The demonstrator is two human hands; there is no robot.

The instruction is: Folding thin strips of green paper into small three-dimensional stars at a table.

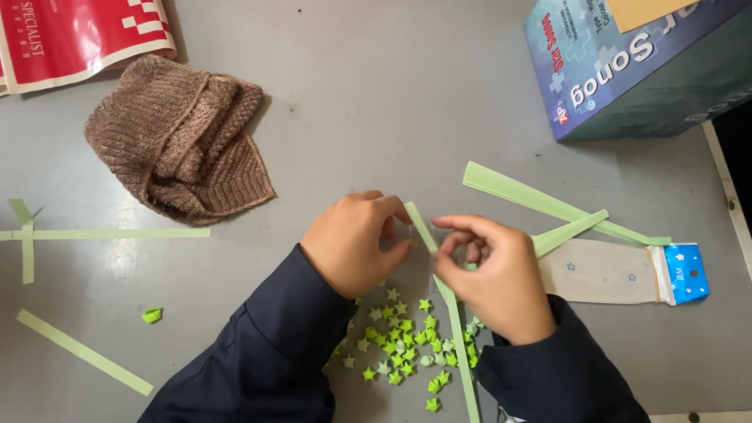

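Grey tabletop (407,102), strewn with green paper stars (403,345). Left hand (352,243) and right hand (493,274) pinched shut on green paper strip (454,313).

A plain grey table (392,94) fills the view, softly and evenly lit.
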